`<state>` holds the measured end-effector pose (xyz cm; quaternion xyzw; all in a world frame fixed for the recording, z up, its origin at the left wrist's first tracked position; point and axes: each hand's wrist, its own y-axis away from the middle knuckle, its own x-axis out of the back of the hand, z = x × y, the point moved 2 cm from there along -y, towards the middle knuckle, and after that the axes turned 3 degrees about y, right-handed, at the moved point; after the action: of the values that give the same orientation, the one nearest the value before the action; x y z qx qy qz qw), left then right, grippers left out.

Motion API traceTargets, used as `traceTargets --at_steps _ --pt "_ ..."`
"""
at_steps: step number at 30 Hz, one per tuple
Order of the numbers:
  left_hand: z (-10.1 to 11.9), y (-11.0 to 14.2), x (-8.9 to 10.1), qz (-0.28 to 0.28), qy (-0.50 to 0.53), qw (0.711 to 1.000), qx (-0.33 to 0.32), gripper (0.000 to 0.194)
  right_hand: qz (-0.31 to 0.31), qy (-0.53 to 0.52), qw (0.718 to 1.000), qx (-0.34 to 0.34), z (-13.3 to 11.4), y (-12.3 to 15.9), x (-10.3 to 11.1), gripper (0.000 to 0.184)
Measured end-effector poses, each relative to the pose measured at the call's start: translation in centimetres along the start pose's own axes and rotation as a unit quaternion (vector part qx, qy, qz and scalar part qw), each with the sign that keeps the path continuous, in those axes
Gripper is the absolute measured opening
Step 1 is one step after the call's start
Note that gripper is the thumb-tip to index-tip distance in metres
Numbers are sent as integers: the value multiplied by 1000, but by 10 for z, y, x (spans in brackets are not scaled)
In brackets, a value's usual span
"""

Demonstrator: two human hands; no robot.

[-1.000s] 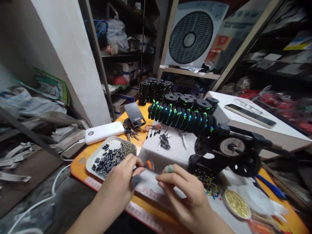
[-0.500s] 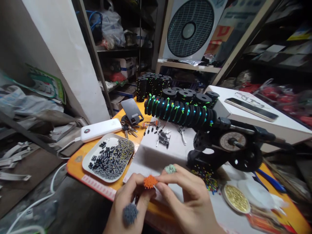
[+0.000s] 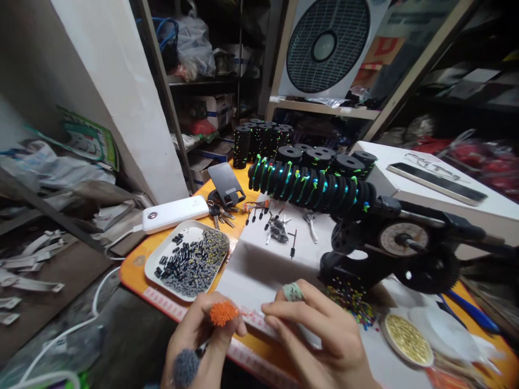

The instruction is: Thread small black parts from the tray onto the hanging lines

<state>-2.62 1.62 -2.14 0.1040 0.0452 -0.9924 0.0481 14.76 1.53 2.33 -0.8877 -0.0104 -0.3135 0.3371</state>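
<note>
My left hand is closed around a bundle with a dense, bright orange tufted head. From the same hand, nearer the wrist, sticks out a bundle with a grey-blue tufted head. To its right and apart from it, my right hand has thumb and forefinger pinched together; anything between the tips is too small to make out. A pale green wrap covers one of its fingers. Beyond the hands, a small black piece with a thin stem lies on the white sheet.
A white tray of grey and black bits stands left, near a power bank and keys. A black winding device carries a ribbed roller at right. Beside it are loose coloured beads and a dish of golden bits.
My hands have drawn apart, the left one moving down and left with the orange bundle. A small black stemmed piece now shows on the white sheet. The whole view has shifted slightly.
</note>
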Motion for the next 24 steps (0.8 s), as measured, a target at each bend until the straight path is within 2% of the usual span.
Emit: traceTargets --at_steps 4,10,16,20,22,24 --pt "-6 2 3 -6 2 1000 -31 24 -7 6 1000 11 0 1 -2 19" --pt "-8 3 0 -2 -1 1000 -28 27 -20 -7 1000 -2 1 5 -2 20" --pt "1 2 -6 -4 -20 1000 3 33 -12 -34 999 -2 3 4 -2 21" --pt "7 4 -14 2 -33 997 66 35 -7 -71 997 -2 2 4 -3 18" --pt "9 4 -18 4 -35 996 81 35 -8 -55 998 -11 -1 4 -3 17" --pt "9 4 -19 19 -42 997 60 37 -9 -16 1000 -9 -3 4 -2 16"
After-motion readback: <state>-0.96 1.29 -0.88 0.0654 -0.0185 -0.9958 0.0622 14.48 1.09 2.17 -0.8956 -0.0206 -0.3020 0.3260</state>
